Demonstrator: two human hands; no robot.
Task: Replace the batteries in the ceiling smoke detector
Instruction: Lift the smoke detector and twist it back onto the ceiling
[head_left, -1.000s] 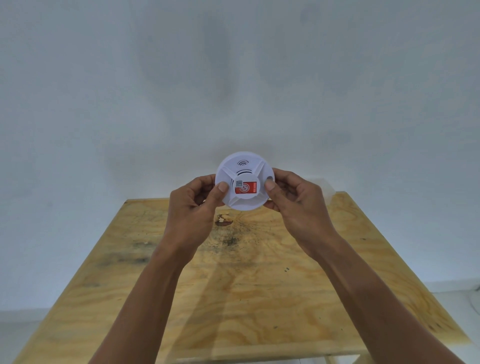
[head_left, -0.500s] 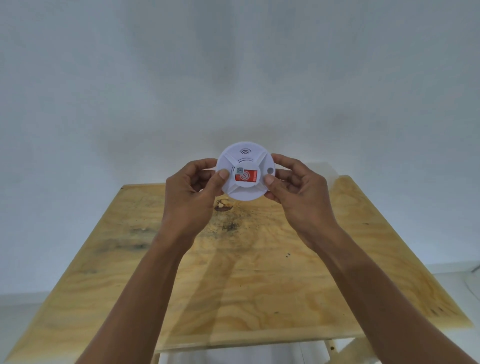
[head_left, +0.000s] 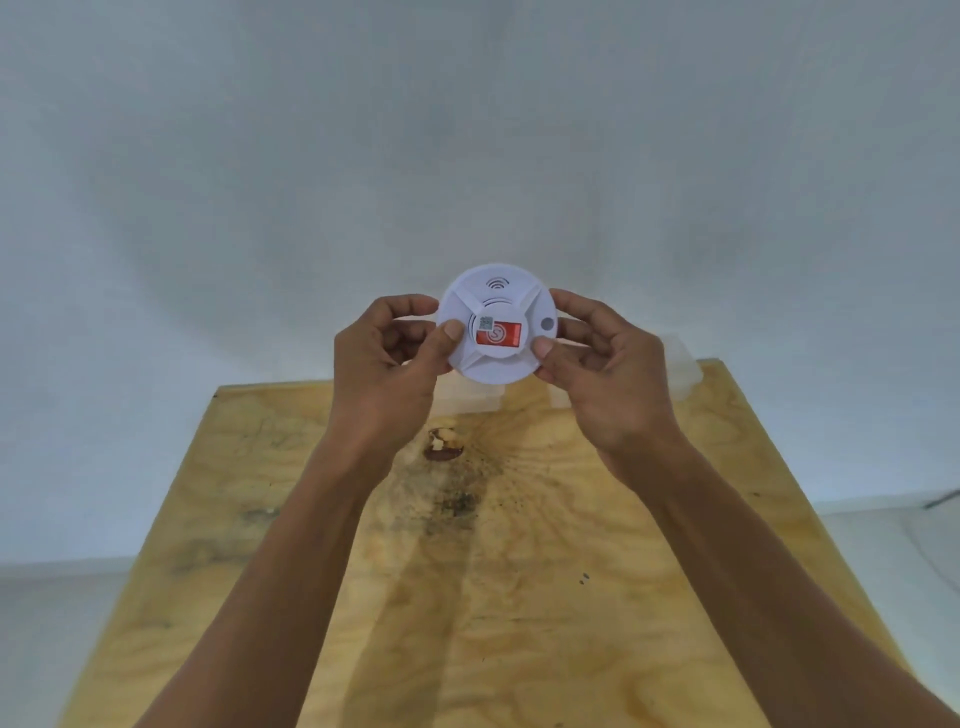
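A round white smoke detector (head_left: 496, 306) with a red label at its centre and a small grey button on its right is held up in front of a white wall, above the far edge of a plywood table (head_left: 467, 597). My left hand (head_left: 384, 369) grips its left rim, thumb on the face. My right hand (head_left: 608, 374) grips its right rim, thumb on the lower right face. No batteries are visible.
A clear plastic box (head_left: 680, 374) sits at the table's far edge, partly hidden behind my hands. The plywood has a dark knot (head_left: 441, 447) and stains near the middle. White floor lies to both sides of the table.
Both hands have lifted the detector slightly higher and the view has tilted, so the table's far edge sits lower below the detector. The grip is unchanged.
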